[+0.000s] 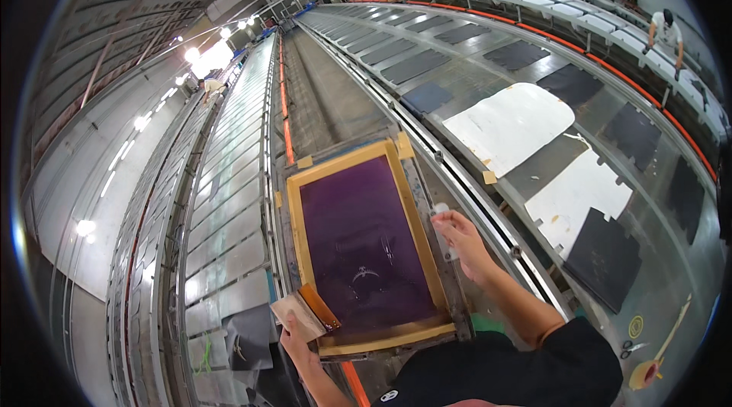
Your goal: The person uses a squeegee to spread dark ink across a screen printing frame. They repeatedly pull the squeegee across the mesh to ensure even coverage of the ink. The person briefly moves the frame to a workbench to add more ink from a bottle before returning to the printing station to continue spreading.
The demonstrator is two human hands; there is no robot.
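A screen printing frame (366,231) lies in front of me, its purple mesh bordered with yellowish tape. A small pale design and some shiny marks show in the lower part of the mesh. My left hand (293,338) grips a squeegee (309,314) with a wooden handle and an amber blade, at the frame's lower left corner. The blade's edge lies over the taped border. At the right side of the frame, my right hand (457,235) has its fingers closed on a small whitish, translucent thing (442,211), partly hidden, whose kind I cannot make out.
Long printing tables run away on both sides; the right table (488,48) bears dark fabric pieces (602,258) and white sheets (511,125). Scissors (631,347) and a tape roll (645,373) lie at lower right. Dark cloth (248,342) lies at lower left. Several people work farther off.
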